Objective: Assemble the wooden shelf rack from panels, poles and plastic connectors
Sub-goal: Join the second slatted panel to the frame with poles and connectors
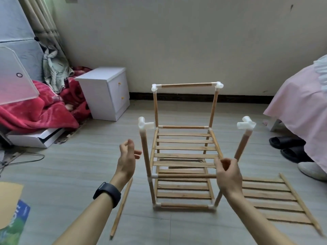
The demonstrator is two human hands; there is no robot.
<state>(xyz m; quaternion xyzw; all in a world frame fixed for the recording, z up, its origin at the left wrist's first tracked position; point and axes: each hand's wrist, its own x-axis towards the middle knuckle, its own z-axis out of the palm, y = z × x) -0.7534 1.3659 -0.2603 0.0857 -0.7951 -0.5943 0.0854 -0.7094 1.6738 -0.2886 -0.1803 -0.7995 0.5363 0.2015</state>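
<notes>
The partly built wooden rack [184, 151] stands on the floor, with two slatted shelves and white plastic connectors at its joints. Its front right pole [242, 145] leans outward, with a white connector [246, 123] on top. My right hand [228, 174] grips the rack's front right corner at the middle shelf. My left hand [127, 157] hovers open just left of the front left pole [146, 152], apart from it. That pole carries another connector [144, 123]. A loose pole [121, 207] lies on the floor at left. A spare slatted panel [276, 197] lies at right.
A white bedside cabinet [106, 92] stands back left beside red blankets [35, 110]. A pink-covered bed [300, 103] and shoes [290, 147] are at right. A booklet [12, 218] lies at the bottom left. The wall is close behind the rack.
</notes>
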